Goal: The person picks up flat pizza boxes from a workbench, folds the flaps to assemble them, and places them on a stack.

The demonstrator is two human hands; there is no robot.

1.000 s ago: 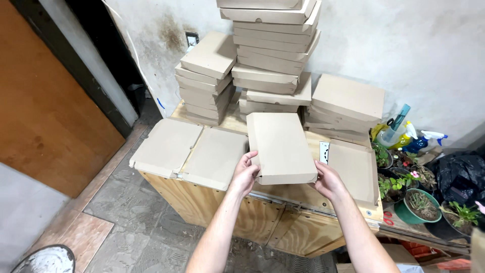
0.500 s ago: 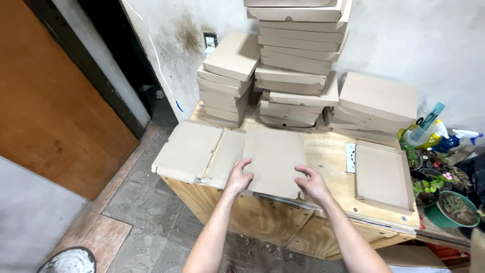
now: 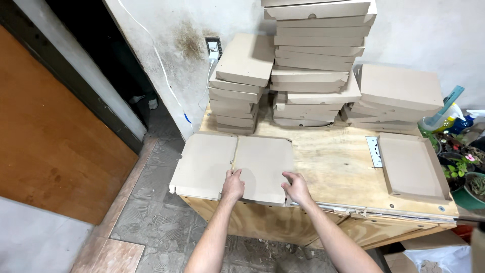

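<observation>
**Both hands down on the flat cardboard blank**

Pressing onto a flattened cardboard box blank [image 3: 237, 164] at the near left corner of the wooden desk [image 3: 338, 167]. Left hand [image 3: 233, 184] planted close to the centre crease, fingers spread and flat, pinching nothing. Right hand [image 3: 297, 188] resting on the near right edge of the same blank, fingers loosely splayed, palm down, nothing gripped. Blank lying just beyond both hands, toward the wall, long axis running left to right, its left panel overhanging the desk edge. Left hand nearer the crease and the overhanging panel; right hand nearer the right panel's corner. Farther back, against the wall, stacks of folded boxes [image 3: 313, 60], with a shorter pile [image 3: 237, 91] to their left. An open box tray [image 3: 411, 167] sitting well apart on the right side of the desk. Potted plants [image 3: 462, 169] and spray bottles [image 3: 449, 114] crowding the far right edge.
</observation>
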